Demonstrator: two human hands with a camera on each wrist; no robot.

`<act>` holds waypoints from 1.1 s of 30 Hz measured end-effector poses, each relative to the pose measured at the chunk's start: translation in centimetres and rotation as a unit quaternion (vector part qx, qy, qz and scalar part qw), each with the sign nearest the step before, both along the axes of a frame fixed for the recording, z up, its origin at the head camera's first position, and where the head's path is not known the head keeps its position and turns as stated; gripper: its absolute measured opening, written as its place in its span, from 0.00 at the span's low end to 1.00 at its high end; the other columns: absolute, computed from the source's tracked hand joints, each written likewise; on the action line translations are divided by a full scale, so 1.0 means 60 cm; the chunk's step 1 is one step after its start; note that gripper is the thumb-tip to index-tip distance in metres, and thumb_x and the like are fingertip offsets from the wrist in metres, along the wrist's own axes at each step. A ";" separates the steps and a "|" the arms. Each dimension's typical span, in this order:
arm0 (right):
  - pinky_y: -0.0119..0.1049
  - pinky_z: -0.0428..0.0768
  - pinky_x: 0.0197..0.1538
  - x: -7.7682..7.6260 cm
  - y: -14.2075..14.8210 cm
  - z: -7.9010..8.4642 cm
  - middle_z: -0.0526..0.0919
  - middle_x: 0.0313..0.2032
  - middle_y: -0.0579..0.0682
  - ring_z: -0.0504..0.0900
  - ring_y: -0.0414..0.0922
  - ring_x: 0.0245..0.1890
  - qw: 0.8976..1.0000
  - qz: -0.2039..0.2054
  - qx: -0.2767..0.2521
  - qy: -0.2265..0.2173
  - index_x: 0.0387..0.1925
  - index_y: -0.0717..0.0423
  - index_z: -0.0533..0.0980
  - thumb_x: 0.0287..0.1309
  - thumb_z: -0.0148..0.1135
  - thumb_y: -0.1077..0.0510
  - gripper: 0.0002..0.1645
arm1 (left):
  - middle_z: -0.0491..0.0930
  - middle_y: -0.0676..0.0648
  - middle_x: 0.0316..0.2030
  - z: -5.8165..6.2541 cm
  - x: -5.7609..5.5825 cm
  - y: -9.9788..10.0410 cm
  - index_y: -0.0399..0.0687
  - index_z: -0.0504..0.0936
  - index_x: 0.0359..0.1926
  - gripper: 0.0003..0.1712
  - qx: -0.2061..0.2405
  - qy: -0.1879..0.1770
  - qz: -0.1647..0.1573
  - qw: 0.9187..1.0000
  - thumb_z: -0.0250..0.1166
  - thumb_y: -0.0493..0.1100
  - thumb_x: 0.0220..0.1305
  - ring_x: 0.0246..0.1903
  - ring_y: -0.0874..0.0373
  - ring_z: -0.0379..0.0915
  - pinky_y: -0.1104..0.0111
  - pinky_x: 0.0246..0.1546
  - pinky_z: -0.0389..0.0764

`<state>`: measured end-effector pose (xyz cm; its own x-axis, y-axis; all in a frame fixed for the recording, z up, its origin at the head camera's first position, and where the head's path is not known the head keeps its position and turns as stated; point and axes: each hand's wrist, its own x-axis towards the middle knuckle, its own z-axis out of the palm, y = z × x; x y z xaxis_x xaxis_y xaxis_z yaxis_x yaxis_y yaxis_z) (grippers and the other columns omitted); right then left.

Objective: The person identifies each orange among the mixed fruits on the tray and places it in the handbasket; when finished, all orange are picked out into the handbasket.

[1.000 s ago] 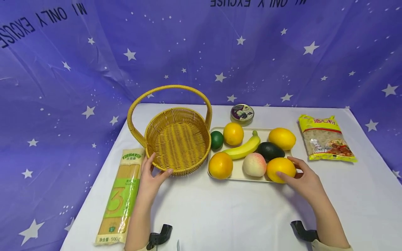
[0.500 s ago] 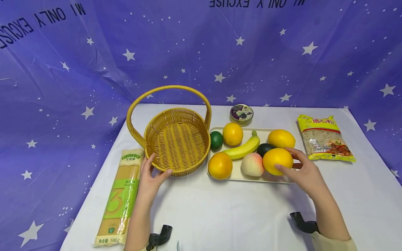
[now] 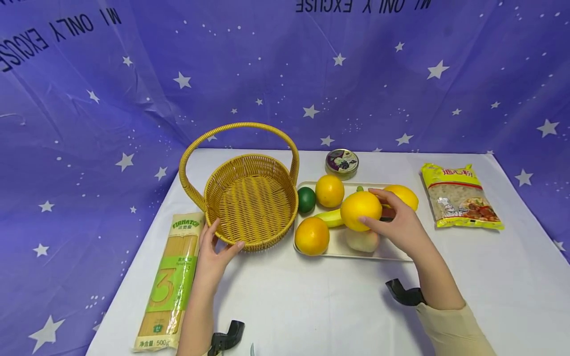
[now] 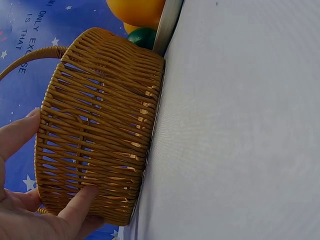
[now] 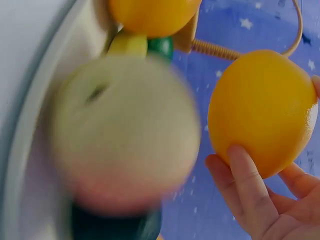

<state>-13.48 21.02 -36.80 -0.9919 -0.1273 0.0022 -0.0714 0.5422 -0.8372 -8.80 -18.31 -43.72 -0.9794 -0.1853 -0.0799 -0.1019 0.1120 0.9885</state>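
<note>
In the head view my right hand [image 3: 398, 222] holds a plump yellow lemon [image 3: 360, 210] above the tray [image 3: 392, 254], thumb in front and fingers behind. The right wrist view shows the lemon [image 5: 262, 112] raised beside a blurred peach [image 5: 125, 130]. Below the held lemon, the peach [image 3: 362, 241] and banana [image 3: 329, 217] are partly covered. A second lemon [image 3: 403, 196] lies at the tray's back right. My left hand [image 3: 215, 254] grips the near-left rim of the wicker basket [image 3: 254, 202]; in the left wrist view fingers touch the basket's outer wall [image 4: 100, 125].
Two oranges [image 3: 312, 236] and a dark green fruit [image 3: 306, 200] are at the tray's left. A round tin [image 3: 342, 163] stands behind it. Right lies a yellow bag of pasta [image 3: 460, 197]; far left, a spaghetti pack [image 3: 171, 282]. The basket's tall handle [image 3: 240, 126] arches upward.
My right hand has lifted the lemon from the tray's front right corner and carried it left, over the peach and banana. My left hand has stayed at the basket rim.
</note>
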 end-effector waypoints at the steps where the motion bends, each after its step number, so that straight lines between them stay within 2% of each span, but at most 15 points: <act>1: 0.47 0.76 0.51 -0.004 -0.008 0.002 0.70 0.56 0.55 0.75 0.53 0.48 1.000 0.005 -0.003 -0.001 0.66 0.46 0.63 0.50 0.68 0.43 0.42 | 0.32 0.54 0.72 0.000 0.000 0.000 0.49 0.48 0.72 0.54 0.000 0.000 0.000 1.000 0.72 0.37 0.51 0.69 0.52 0.38 0.60 0.61 0.67; 9: 0.45 0.77 0.50 -0.033 -0.081 0.016 0.70 0.58 0.47 0.74 0.51 0.48 0.999 0.044 -0.019 -0.019 0.64 0.39 0.64 0.45 0.69 0.37 0.44 | 0.32 0.53 0.72 0.002 0.000 0.003 0.48 0.48 0.72 0.53 0.002 0.003 -0.001 1.000 0.71 0.37 0.51 0.69 0.51 0.38 0.59 0.62 0.66; 16: 0.43 0.79 0.48 -0.046 -0.148 0.018 0.71 0.55 0.43 0.74 0.49 0.47 0.993 0.096 -0.067 -0.024 0.61 0.38 0.67 0.43 0.71 0.38 0.43 | 0.32 0.52 0.72 0.001 0.001 0.003 0.48 0.49 0.72 0.53 0.002 0.003 -0.002 1.000 0.71 0.37 0.51 0.70 0.49 0.37 0.57 0.62 0.66; 20: 0.42 0.79 0.46 -0.053 -0.184 0.016 0.71 0.54 0.40 0.75 0.47 0.46 0.991 0.111 -0.069 -0.022 0.60 0.36 0.68 0.41 0.71 0.37 0.42 | 0.32 0.52 0.72 0.002 0.001 0.004 0.49 0.49 0.72 0.53 0.003 0.001 -0.001 1.000 0.71 0.37 0.51 0.70 0.49 0.37 0.57 0.61 0.66; 26: 0.39 0.79 0.41 -0.062 -0.234 0.014 0.72 0.52 0.42 0.75 0.48 0.42 0.988 0.138 -0.067 -0.019 0.60 0.36 0.68 0.41 0.72 0.39 0.42 | 0.32 0.54 0.72 0.002 0.001 0.002 0.50 0.49 0.72 0.53 -0.001 -0.008 0.001 1.000 0.71 0.36 0.51 0.70 0.51 0.38 0.61 0.60 0.68; 33: 0.37 0.80 0.43 -0.070 -0.284 -0.006 0.76 0.50 0.44 0.76 0.47 0.43 0.985 0.161 -0.063 -0.006 0.61 0.41 0.68 0.42 0.72 0.42 0.41 | 0.32 0.54 0.72 0.004 0.004 0.002 0.53 0.48 0.72 0.53 -0.006 -0.022 0.004 1.000 0.71 0.39 0.52 0.70 0.50 0.37 0.61 0.61 0.67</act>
